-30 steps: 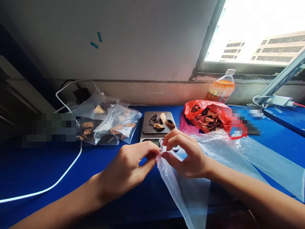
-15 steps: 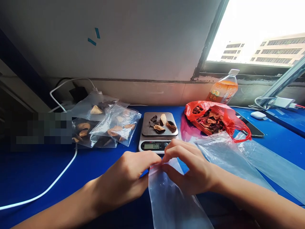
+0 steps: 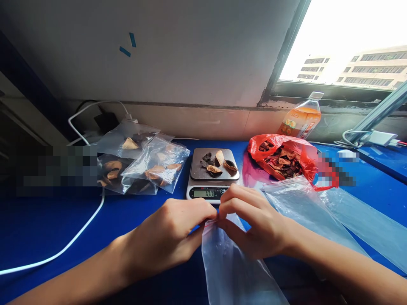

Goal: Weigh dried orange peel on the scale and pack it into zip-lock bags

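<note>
A clear zip-lock bag (image 3: 229, 258) with a red line along its top hangs between my hands, its lower end running out of the frame. My left hand (image 3: 178, 228) pinches the bag's top edge from the left. Right beside those fingertips, my right hand (image 3: 254, 220) pinches the same edge. Just beyond the hands stands a digital kitchen scale (image 3: 197, 184), its display seeming to read 10.0. Several dried pieces (image 3: 214, 170), some pale brown and some black, lie on its metal plate.
Filled zip-lock bags (image 3: 165, 163) overlap at the left, near a white cable (image 3: 79, 233). A red plastic bag (image 3: 310, 156) of dark reddish dried slices stands right of the scale, before an orange drink bottle (image 3: 302, 116). Flat clear bags (image 3: 305, 203) lie at the right.
Both hands keep their pinch on the bag's top edge, with hardly any movement. The whole view has shifted slightly.
</note>
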Demonstrator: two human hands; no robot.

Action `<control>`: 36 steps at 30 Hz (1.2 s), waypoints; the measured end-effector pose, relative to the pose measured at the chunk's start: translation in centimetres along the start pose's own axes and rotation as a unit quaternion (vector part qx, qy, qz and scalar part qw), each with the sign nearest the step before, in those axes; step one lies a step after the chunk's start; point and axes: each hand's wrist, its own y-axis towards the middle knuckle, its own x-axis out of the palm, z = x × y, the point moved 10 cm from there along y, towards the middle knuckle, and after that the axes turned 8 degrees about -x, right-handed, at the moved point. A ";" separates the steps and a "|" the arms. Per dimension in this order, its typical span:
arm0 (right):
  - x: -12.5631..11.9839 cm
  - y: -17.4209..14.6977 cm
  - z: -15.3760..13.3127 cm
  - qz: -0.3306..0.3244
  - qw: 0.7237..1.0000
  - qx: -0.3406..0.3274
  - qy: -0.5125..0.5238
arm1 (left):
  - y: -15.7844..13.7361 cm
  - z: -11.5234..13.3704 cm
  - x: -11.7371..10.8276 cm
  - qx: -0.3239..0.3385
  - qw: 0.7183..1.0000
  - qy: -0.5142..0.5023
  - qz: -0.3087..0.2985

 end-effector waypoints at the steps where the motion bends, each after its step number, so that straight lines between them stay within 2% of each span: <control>1: 0.0 0.0 -0.1 -0.003 1.000 0.000 -0.001 | -0.1 0.3 -0.3 0.017 1.000 0.004 0.005; 5: 0.1 0.0 -0.4 -0.009 1.000 -0.002 0.016 | -0.3 2.3 -0.8 0.080 0.996 0.031 -0.002; 9: 0.4 -0.2 -1.0 -0.010 0.999 -0.013 0.038 | -0.2 3.3 -0.2 0.067 0.994 0.060 -0.055; 12: 0.4 -0.2 -1.1 -0.022 0.999 -0.005 0.046 | -0.4 3.6 0.3 0.074 0.991 0.091 -0.066; 18: 2.0 -0.5 0.2 -0.148 0.981 0.051 0.114 | -0.6 2.4 0.3 0.089 0.992 0.092 -0.002; 21: 2.6 -1.0 1.3 -0.162 0.975 0.083 0.125 | -0.5 1.4 0.3 0.079 0.993 0.087 0.009; 26: 3.5 -1.9 2.4 -0.191 0.956 0.142 0.173 | -0.2 0.9 0.8 0.069 0.994 0.081 -0.034; 32: 3.8 -1.6 2.0 -0.240 0.920 0.144 0.276 | -0.4 1.4 1.3 0.115 0.977 0.166 -0.065; 34: 3.7 -1.4 1.8 -0.244 0.914 0.139 0.294 | -0.2 0.5 1.2 0.089 0.976 0.184 -0.080; 36: 3.9 -1.7 2.0 -0.255 0.910 0.158 0.286 | -0.1 -0.4 1.3 0.049 0.979 0.160 -0.118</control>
